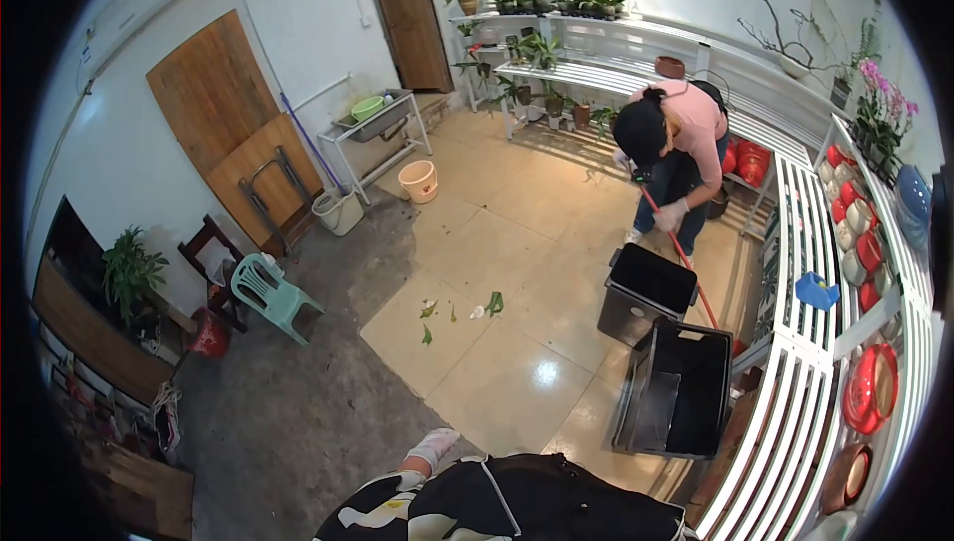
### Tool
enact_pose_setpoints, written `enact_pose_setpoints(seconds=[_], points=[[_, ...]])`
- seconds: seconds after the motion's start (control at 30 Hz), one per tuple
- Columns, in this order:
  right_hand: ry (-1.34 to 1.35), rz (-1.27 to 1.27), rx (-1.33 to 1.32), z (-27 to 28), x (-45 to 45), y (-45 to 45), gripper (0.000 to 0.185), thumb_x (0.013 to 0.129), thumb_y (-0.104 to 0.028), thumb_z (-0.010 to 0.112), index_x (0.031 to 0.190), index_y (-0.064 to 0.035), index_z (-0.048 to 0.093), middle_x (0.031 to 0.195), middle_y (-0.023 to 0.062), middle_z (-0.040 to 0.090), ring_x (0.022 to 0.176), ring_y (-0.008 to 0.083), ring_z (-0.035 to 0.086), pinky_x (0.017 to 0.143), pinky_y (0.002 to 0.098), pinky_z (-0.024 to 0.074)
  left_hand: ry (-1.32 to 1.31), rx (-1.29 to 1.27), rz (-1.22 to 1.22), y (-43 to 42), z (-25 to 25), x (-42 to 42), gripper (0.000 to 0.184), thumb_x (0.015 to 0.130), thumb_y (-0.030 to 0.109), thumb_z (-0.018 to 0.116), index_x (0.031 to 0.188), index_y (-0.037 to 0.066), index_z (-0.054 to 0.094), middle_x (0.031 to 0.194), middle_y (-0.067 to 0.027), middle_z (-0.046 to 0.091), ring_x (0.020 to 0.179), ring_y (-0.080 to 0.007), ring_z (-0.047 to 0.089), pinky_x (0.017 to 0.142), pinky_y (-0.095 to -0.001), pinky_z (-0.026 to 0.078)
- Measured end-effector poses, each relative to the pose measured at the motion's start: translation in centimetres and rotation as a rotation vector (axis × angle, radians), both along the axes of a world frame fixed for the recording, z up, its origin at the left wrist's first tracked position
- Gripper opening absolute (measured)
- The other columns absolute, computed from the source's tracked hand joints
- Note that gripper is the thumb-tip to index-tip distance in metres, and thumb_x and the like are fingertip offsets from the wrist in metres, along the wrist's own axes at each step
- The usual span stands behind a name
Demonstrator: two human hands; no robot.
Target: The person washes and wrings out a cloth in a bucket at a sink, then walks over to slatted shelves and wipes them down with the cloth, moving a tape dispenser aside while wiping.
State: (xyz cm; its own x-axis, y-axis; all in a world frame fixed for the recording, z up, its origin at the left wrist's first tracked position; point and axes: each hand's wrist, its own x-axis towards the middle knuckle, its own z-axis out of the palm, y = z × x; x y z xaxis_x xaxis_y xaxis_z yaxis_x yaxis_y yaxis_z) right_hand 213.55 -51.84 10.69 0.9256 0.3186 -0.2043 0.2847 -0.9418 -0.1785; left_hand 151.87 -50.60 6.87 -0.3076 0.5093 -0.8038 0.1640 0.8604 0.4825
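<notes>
My left hand (433, 446), in a whitish glove, is held low in front of my body at the bottom of the view. Its fingers are too small and blurred to read, and I make out nothing held in it. My right hand is out of view. On the tiled floor ahead lie scattered green leaves (495, 303) and a small white scrap (477, 312). Two black bins, one upright (646, 293) and one with its open top facing me (681, 392), stand to the right.
A co-worker (681, 134) in pink bends over, gloved hands on a long red pole (707, 293). White slatted benches (765, 422) with pots line the right wall. A green chair (273, 293), a grey pail (338, 211), an orange bucket (418, 181) and a sink (383, 119) stand left.
</notes>
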Motion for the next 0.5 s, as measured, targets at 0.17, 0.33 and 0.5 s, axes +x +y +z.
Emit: enact_pose_setpoints(seconds=[0.17,0.33,0.5], points=[[0.026,-0.049,-0.004,-0.5,0.6,-0.5,0.054,0.074,-0.017,0.074,0.121,-0.0025,0.054,0.117,0.0198,0.063,0.11,0.0351,0.06,0.095,0.0421,0.0475,0.048,0.004,-0.228,0.0,-7.8,-2.8,0.04,0.091,0.037,0.056,0.118,0.008,0.062,0.106,-0.0052,0.064,0.091,-0.0177,0.059,0.075,-0.0337,0.05],[0.03,-0.081,-0.022,-1.0,1.5,-2.7,0.053,0.074,-0.017,0.073,0.121,-0.0023,0.054,0.117,0.0199,0.063,0.11,0.0351,0.06,0.095,0.0419,0.0476,-0.005,0.0,-0.287,-0.8,-13.0,-4.9,0.034,0.091,0.035,0.058,0.11,0.008,0.065,0.097,-0.005,0.065,0.082,-0.0177,0.058,0.069,-0.0334,0.05],[0.05,-0.108,-0.032,-1.8,2.6,-6.1,0.052,0.074,-0.017,0.073,0.12,-0.0021,0.055,0.117,0.0199,0.063,0.11,0.035,0.06,0.094,0.0418,0.0477,-0.014,0.14,-0.204,-0.2,-9.6,-3.2,0.03,0.089,0.035,0.061,0.103,0.009,0.065,0.091,-0.0039,0.064,0.075,-0.0155,0.054,0.064,-0.0344,0.047]])
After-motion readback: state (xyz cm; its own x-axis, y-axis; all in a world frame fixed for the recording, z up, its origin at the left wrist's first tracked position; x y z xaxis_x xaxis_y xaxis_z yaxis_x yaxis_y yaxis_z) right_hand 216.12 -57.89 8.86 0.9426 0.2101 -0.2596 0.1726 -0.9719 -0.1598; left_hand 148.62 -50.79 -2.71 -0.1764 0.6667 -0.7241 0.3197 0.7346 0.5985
